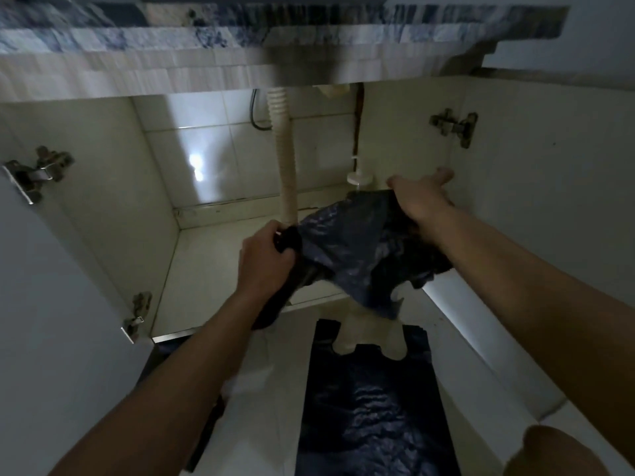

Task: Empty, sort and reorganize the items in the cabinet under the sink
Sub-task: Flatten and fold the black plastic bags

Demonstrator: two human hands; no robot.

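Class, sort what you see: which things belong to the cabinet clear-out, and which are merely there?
Job: held dark blue plastic bag, left hand, right hand, flat bag on floor, cabinet.
Merely there: corrugated drain hose, door hinge, marble countertop.

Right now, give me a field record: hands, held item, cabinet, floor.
left hand: grips the bunched end of a dark plastic bag
right hand: fingers extended, on the bag's far edge
held item: the bag, stretched between both hands at the cabinet opening
cabinet: doors open; white drain hose and white round cap at the back
floor: second dark bag lying flat in front of the cabinet
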